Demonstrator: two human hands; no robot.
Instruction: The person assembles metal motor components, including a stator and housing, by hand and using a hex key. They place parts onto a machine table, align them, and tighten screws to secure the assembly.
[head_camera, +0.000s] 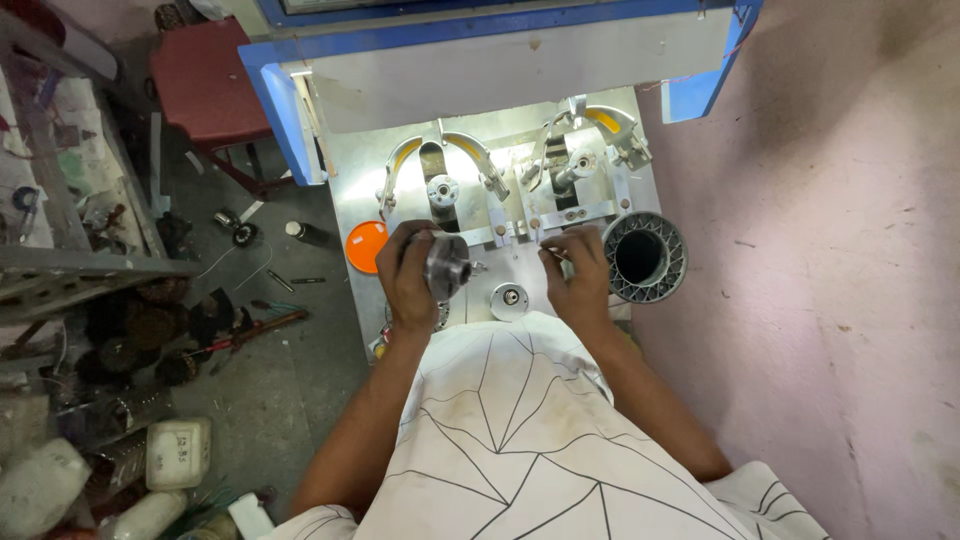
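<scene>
A metal machine plate (360, 190) with a blue frame (270, 90) is spreading across the top of the view, carrying two clamp fixtures (443, 180) side by side. A grey ribbed plastic spool (645, 257) is lying at the plate's right edge, an orange disc (364, 246) at its left. The left hand (408, 278) is gripping a round metal part (447, 265), fingers curled around it, just below the left fixture. The right hand (575, 275) is resting on the plate beside the spool, fingers pinched together; what they are holding cannot be told.
</scene>
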